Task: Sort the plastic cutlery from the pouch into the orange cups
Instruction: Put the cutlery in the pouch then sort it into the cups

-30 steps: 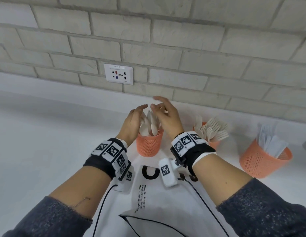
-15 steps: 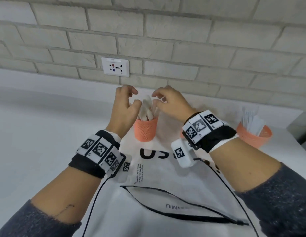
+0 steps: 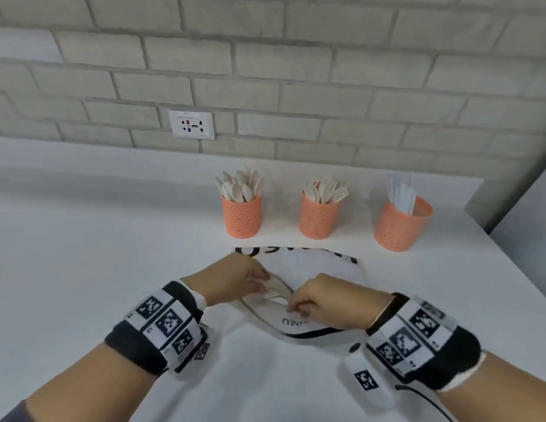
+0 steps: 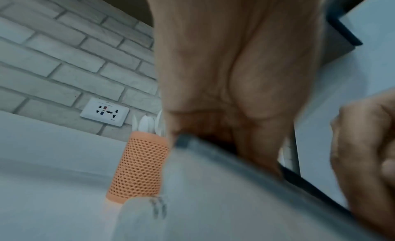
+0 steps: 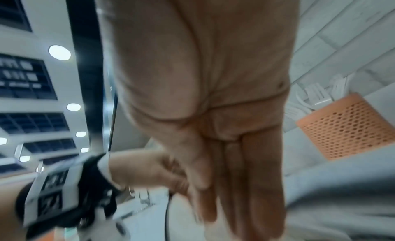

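Three orange mesh cups stand in a row near the wall: the left cup (image 3: 241, 219) holds spoons, the middle cup (image 3: 319, 219) forks, the right cup (image 3: 401, 226) white knives. In front of them lies the white pouch (image 3: 308, 263) with black trim, its mouth pulled open. My left hand (image 3: 261, 280) grips the far lip of the mouth, fingers tucked behind the trim. My right hand (image 3: 291, 307) pinches the near lip. A pale piece of cutlery (image 3: 274, 295) shows inside the opening. The left wrist view shows the spoon cup (image 4: 138, 168) beyond my palm.
The white counter (image 3: 98, 254) runs left and right; its right edge drops off past the knife cup. A brick wall with a socket plate (image 3: 191, 124) rises behind the cups. A cable trails from my right wristband (image 3: 418, 339). The right wrist view shows an orange cup (image 5: 346, 128).
Both hands have come back from the spoon cup and down to the pouch, where they now hold its mouth open. The spoons stay in the left cup.
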A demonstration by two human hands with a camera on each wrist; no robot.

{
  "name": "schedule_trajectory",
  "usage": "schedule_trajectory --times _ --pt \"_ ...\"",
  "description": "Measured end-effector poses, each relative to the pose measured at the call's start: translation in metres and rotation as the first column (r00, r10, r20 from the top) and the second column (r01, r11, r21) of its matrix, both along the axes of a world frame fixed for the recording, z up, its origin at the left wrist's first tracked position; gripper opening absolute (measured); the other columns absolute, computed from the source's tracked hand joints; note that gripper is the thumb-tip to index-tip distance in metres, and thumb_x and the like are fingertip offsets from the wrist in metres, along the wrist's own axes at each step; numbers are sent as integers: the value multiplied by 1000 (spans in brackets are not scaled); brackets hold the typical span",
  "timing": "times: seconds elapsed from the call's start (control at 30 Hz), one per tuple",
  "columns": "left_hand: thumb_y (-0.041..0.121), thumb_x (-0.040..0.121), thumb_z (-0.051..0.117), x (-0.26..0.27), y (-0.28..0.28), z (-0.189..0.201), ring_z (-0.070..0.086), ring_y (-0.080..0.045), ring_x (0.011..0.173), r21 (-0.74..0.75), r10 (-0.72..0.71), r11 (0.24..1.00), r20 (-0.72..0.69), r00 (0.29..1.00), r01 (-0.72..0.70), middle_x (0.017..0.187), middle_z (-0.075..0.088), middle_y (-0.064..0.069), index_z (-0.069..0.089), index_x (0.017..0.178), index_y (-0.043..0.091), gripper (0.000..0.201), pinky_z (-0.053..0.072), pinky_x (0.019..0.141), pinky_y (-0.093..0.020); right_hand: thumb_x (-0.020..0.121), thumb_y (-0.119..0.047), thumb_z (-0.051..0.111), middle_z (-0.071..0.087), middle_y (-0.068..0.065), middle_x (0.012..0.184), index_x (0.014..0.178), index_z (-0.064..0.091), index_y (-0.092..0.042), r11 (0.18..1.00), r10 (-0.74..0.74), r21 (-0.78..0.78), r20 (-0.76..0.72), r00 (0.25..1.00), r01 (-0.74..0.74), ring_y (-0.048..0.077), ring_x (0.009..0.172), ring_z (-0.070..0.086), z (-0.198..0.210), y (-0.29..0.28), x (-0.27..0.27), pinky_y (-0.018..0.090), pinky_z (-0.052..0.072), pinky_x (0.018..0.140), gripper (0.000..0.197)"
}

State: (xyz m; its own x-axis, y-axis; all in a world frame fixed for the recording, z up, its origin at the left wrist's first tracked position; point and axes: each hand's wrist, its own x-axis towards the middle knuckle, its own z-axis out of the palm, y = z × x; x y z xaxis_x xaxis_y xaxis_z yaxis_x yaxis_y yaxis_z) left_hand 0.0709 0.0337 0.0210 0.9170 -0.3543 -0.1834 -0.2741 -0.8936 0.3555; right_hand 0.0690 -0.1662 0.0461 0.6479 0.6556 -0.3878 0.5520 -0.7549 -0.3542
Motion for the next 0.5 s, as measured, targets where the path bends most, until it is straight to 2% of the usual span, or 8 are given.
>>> schedule_trajectory --times 0.03,0.1,0.17,0.27,0.3,0.37,0.43,0.5 --pt "10 89 55 1 -4 0 51 -19 122 -45 29 999 119 993 -24 134 56 -1 55 130 13 41 36 97 -21 93 -3 40 60 13 122 123 60 -15 998 -38 -51 66 997 42 27 111 57 -6 -1 -1 30 42 93 38" --pt "-8 81 48 1 -10 5 51 -24 121 -161 119 984 257 959 -79 137 52 -5 41 141 15 64 37 91 -21 90 3 40 55 17 125 125 58 -9 983 -93 -147 112 989 109 33 115 53 -18 -5 -1 33 42 93 41" --pt "-13 77 44 1 -14 10 50 -25 118 -247 178 964 319 931 -99 136 51 -5 30 146 18 77 36 86 -18 89 3 43 57 18 122 120 59 -3 975 -140 -157 116 983 157 33 114 54 -27 -11 0 33 42 91 35" --pt "-12 76 47 -1 -19 11 41 -21 124 -254 162 964 317 935 -81 140 44 -2 18 149 20 85 29 92 -14 86 5 49 53 14 123 117 54 -1 975 -207 -40 215 955 220 28 112 53 -34 -16 6 26 39 81 31" --pt "-11 76 48 -2 -21 10 39 -21 125 -253 149 965 309 939 -69 142 42 -2 15 149 21 86 26 92 -12 85 4 53 49 12 126 119 50 -3 974 -224 29 263 939 224 27 115 50 -35 -14 11 26 38 84 35" --pt "-9 76 50 -5 -27 7 37 -20 127 -258 123 965 293 948 -46 145 37 -1 13 149 20 87 23 93 -10 80 1 60 39 11 135 132 39 -6 973 -231 90 332 915 213 28 126 40 -40 -4 24 32 36 100 56" --pt "-8 76 52 -9 -33 4 37 -20 128 -267 98 963 287 953 -19 146 36 -1 13 150 19 88 24 95 -11 76 -8 67 27 12 147 145 18 -11 972 -211 -38 304 929 233 29 137 27 -46 6 38 40 26 114 85" --pt "-8 74 52 -12 -35 2 37 -20 128 -264 81 964 281 956 -4 147 34 1 13 150 21 90 24 97 -13 74 -18 68 12 11 156 149 0 -15 952 -229 -153 223 948 266 30 144 13 -54 12 52 46 14 118 102"
